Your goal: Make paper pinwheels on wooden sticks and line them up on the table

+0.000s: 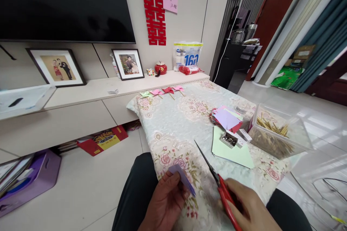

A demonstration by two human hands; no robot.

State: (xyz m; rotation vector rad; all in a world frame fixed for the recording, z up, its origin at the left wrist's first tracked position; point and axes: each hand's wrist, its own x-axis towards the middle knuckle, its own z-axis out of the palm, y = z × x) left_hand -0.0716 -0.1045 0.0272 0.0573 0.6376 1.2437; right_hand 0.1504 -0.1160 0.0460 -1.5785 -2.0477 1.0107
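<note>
Low in the frame, the left hand (pixel 165 202) pinches a small folded purple paper piece (pixel 182 178) over the floral tablecloth (pixel 176 126), while the right hand (pixel 251 207) grips red-handled scissors (pixel 217 184), blades together.

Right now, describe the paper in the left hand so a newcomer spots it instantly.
Start at the floral tablecloth covering the low table, then drop to its near edge by the person's lap. There the left hand pinches a small folded purple paper, just left of the red-handled scissors in the right hand. Unlike the coloured paper stack farther back, it is a single held piece.
</note>
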